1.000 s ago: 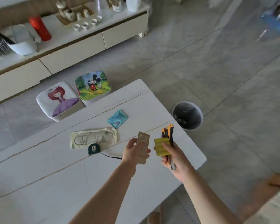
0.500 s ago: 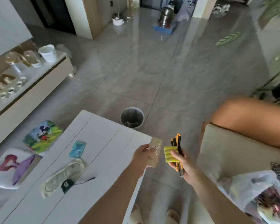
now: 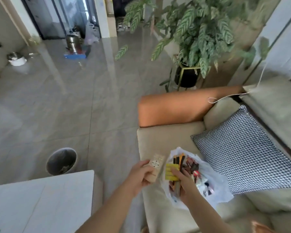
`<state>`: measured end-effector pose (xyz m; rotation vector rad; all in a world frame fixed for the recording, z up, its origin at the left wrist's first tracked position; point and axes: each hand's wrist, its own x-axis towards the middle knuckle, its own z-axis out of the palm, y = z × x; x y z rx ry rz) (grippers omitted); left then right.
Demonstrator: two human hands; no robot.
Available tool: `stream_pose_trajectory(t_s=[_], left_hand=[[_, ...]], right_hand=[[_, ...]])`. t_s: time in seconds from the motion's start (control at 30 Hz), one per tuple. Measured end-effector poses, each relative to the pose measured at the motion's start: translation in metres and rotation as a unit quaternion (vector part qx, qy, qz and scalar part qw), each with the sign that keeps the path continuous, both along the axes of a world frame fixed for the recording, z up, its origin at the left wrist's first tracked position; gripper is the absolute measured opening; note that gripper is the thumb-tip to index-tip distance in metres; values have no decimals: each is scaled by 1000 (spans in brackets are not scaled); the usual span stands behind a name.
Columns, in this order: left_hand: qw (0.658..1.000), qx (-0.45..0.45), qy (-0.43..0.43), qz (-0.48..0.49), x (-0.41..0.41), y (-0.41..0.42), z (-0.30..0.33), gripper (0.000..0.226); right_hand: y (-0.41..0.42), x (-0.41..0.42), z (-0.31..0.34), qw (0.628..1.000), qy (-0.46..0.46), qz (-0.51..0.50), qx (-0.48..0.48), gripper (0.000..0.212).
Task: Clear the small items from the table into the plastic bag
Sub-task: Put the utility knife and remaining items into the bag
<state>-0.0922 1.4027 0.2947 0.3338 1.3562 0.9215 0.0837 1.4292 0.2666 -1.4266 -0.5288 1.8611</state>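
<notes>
Over the beige sofa seat, both hands raised and full. Left hand curled round a beige remote control, thumb on its face, button end pointing up and away; remote held just left of the bag's mouth, above the seat cushion. Right hand gripping a yellow pack together with an orange-and-black utility knife, thumb pressed on the pack; knife tip poking up past the pack, handle end hidden under the fingers, with the lower part too blurred to make out. Both things held directly above the open mouth of the white plastic bag, not let go.

Bag lying on the seat cushion, mouth facing up, already stuffed with mixed small things, red, black and white, too blurred to name singly. Just beside the bag, on its right, a black-and-white checked cushion. Behind, an orange armrest, and further back a potted plant in a black pot.

At lower left, a corner of the white table; beyond that corner, on the tiled floor, a grey waste bin, well apart from the bag.
</notes>
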Motion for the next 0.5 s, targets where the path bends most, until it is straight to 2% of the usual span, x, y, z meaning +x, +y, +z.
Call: stream_pose_trajectory(t_s=[0.07, 0.13, 0.2, 0.3, 0.43, 0.5], left_hand=[[999, -10, 7, -34, 29, 16, -7, 33], [997, -22, 14, -68, 58, 29, -14, 31], [995, -32, 15, -91, 85, 41, -24, 37], [992, -48, 29, -117, 121, 58, -45, 48], [987, -98, 72, -107, 152, 78, -79, 62], [981, -131, 110, -96, 161, 89, -96, 65]], right_hand=[[6, 33, -11, 999, -23, -16, -28, 30], [12, 60, -23, 997, -53, -18, -60, 30], [21, 79, -34, 991, -83, -23, -100, 26], [38, 101, -55, 983, -81, -41, -160, 15], [62, 117, -86, 976, -104, -18, -190, 16], [71, 121, -102, 975, -114, 4, -191, 8]])
